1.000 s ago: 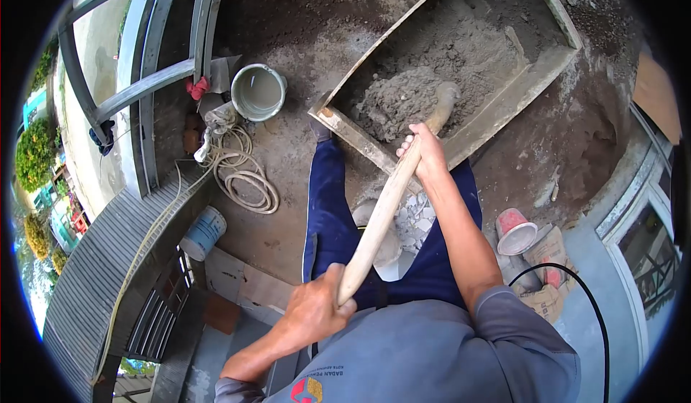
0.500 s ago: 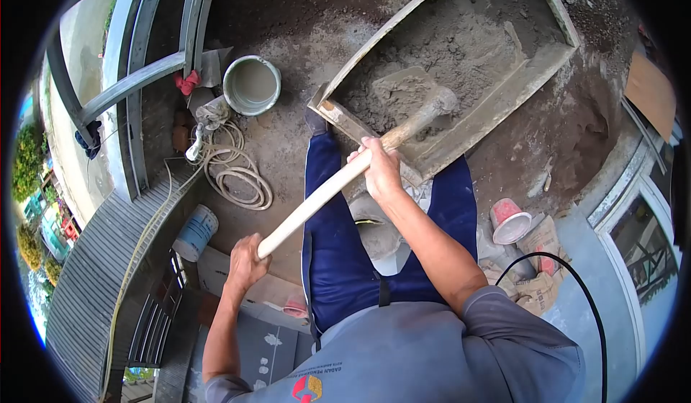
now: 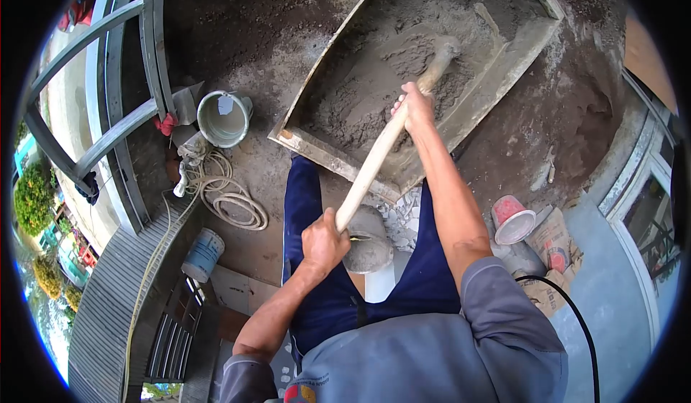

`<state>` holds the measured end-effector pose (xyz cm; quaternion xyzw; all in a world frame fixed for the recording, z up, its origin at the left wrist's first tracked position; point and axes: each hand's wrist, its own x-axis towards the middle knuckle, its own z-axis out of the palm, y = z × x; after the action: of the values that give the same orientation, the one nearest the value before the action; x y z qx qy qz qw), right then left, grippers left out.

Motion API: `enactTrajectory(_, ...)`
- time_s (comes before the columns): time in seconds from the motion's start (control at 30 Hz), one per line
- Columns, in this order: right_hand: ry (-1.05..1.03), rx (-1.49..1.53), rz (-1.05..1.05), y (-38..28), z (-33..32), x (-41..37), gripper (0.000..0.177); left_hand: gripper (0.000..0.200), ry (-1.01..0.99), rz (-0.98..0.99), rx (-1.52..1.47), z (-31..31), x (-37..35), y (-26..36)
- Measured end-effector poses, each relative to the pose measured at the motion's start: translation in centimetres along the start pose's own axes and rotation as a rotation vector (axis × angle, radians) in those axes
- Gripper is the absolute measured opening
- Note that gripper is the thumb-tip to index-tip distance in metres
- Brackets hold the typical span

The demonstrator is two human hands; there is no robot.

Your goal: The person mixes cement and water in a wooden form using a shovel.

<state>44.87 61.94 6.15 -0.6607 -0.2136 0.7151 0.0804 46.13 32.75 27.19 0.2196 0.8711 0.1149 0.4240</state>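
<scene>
At the upper left of the frame stood a curved grey metal framework [image 3: 117, 138]. Right of it, toward the lower left, was a blue-and-white plastic bucket [image 3: 204, 254]; above that lay a coiled beige hose [image 3: 248, 224], just below a round, pale grey-green bucket [image 3: 248, 111] holding liquid. Near the centre, the left hand [image 3: 325, 242] was closed around the lower end of a long, pale wooden handle [image 3: 374, 162]. The handle slanted up to the right, its far end in wet grey mortar [image 3: 403, 61]; the tool's head could not be made out. A round grey bucket [image 3: 366, 224] stood between the legs. The right hand [image 3: 416, 108] gripped the handle further up, over a rectangular wooden trough [image 3: 335, 164] that held the mortar at the upper centre. At the right of the frame, a tilted red-and-white tub [image 3: 507, 208] sat beside a brown printed paper sack [image 3: 554, 252].
</scene>
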Motion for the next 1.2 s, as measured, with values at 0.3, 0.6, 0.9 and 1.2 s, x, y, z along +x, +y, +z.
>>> enactTrajectory(0.3,-0.022,-0.252,-0.188,-15.9,-4.0,1.3,0.021,0.037,-0.244,0.14,-0.377,0.9,2.7,12.8)
enactTrajectory(0.6,-0.082,-0.229,0.398,13.0,-5.4,2.1,0.019,0.04,-0.333,-0.192,-0.128,-0.3,-5.5,7.6)
enactTrajectory(0.9,-0.136,-0.045,0.488,8.5,-6.8,-5.7,0.016,0.032,-0.473,-0.172,-0.157,-9.5,-9.7,12.0)
enactTrajectory(1.2,-0.004,0.218,0.205,16.4,-5.0,-17.4,0.013,0.03,-0.241,-0.27,0.218,0.0,-11.6,-20.9)
